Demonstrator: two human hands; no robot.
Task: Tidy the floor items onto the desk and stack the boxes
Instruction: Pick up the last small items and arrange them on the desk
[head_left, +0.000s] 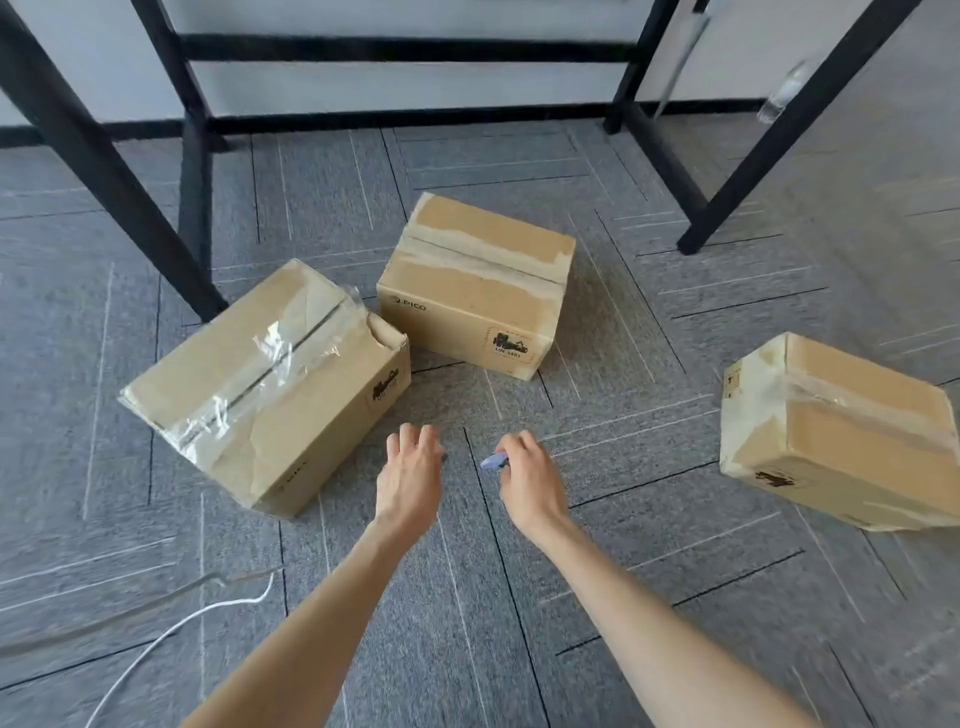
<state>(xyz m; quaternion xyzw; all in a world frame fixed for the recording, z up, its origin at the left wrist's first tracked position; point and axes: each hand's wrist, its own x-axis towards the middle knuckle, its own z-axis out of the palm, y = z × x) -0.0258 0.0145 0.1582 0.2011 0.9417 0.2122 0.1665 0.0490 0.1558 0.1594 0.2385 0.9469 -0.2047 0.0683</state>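
Right hand (524, 475) pinching small purple item (493, 461) just above carpet (623, 597), left hand (410, 475) loose & empty nearby; lift straight to counter, w/ three boxes (470, 286) unstacked.

Open carpet (597, 519) between three boxes (270, 384); desk legs (104, 171) behind.

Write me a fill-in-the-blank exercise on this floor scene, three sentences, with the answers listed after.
1. The number of cardboard boxes on the carpet is ____.
2. The right hand pinches a small ____-coloured object.
3. The middle box bears the printed brand word ____.

Missing words: three; purple; PICO
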